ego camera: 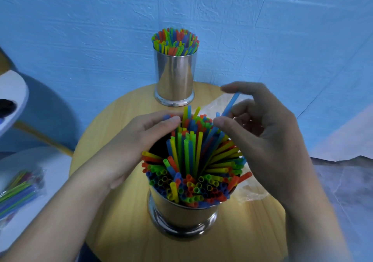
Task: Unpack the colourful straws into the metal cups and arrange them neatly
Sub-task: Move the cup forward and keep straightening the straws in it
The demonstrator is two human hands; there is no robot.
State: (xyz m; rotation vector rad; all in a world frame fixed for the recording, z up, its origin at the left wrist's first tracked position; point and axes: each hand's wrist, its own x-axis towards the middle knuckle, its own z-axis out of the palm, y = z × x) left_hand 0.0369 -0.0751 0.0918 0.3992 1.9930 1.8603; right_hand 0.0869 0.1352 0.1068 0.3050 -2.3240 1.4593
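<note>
- step in hand, as i read it: tidying the colourful plastic straws (191,160) in the near shiny metal cup (181,211), which stands at the front of the round wooden counter (121,120). the straws lean and fan out unevenly.
- my left hand (141,138) lies against the far left of the bundle, fingers nearly straight, pressing rather than clasping.
- my right hand (268,132) pinches one light blue straw (231,103) between thumb and fingers, above the bundle's far right.
- the far tall metal cup (175,75) at the counter's back edge is already full and fairly even.
- next move, i judge: slot the blue straw into a gap, then draw the leaners upright.
- a clear bag of straws (18,189) lies on the white surface at left, so unpacking looks unfinished.
</note>
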